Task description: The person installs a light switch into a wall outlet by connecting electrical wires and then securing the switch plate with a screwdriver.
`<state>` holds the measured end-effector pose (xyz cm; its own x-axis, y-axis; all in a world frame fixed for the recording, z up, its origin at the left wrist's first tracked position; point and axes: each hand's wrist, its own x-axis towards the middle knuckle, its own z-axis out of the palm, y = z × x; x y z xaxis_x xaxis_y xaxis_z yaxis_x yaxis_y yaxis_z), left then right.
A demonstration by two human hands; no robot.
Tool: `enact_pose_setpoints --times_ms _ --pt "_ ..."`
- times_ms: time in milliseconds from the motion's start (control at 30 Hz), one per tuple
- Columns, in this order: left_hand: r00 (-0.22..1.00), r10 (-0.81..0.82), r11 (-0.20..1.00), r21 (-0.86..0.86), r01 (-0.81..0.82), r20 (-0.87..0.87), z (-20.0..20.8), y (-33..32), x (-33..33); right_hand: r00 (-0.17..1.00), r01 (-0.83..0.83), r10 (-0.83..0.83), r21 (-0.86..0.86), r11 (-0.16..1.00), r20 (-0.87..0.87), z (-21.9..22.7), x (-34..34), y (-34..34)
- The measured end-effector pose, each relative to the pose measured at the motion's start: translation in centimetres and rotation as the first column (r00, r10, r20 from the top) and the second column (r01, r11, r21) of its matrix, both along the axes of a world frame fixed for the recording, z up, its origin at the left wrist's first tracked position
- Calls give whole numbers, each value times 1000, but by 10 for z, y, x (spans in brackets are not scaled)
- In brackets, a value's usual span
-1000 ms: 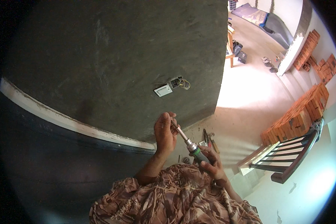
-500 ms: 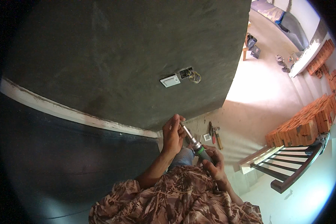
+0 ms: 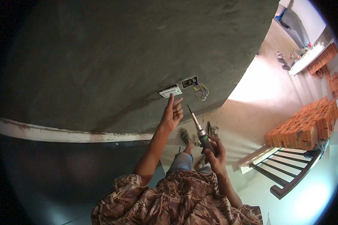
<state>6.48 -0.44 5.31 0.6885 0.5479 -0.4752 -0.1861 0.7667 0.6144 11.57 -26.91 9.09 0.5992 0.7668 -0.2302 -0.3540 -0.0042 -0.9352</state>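
Observation:
My right hand (image 3: 215, 154) is closed round the dark grip of a screwdriver (image 3: 199, 129), which has a green band, a silver collar and a slim shaft. Its tip points up toward the wall and touches nothing. My left hand (image 3: 171, 115) is raised just below a white switch plate (image 3: 171, 92) on the dark grey wall, one finger stretched to the plate's lower edge. Whether that finger touches it I cannot tell. No object shows in this hand. Right of the plate is an open wall box (image 3: 187, 83), with a loop of thin wires (image 3: 201, 92) hanging from it.
Behind the screwdriver, a few hand tools (image 3: 212, 129) lie on the floor by my sandalled foot (image 3: 184, 136). To the right stand a stack of orange bricks (image 3: 294, 129) and a dark stair railing (image 3: 279, 190). A white ledge (image 3: 64, 135) runs along the wall's left foot.
My left hand has moved away from the screwdriver tip and up to the switch plate. The screwdriver, still in my right hand, now stands more upright. The view has shifted.

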Motion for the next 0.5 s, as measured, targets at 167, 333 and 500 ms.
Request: enact_pose_setpoints --times_ms 167,333,500 --pt "994 99 995 7 -100 43 -25 26 15 996 5 -2 -37 999 93 -29 14 53" --pt "978 195 981 24 -194 -79 -22 20 22 999 0 7 -134 991 50 -25 23 78" --pt "962 220 975 64 -213 -162 -15 20 25 999 -36 40 -122 992 29 -26 25 85"
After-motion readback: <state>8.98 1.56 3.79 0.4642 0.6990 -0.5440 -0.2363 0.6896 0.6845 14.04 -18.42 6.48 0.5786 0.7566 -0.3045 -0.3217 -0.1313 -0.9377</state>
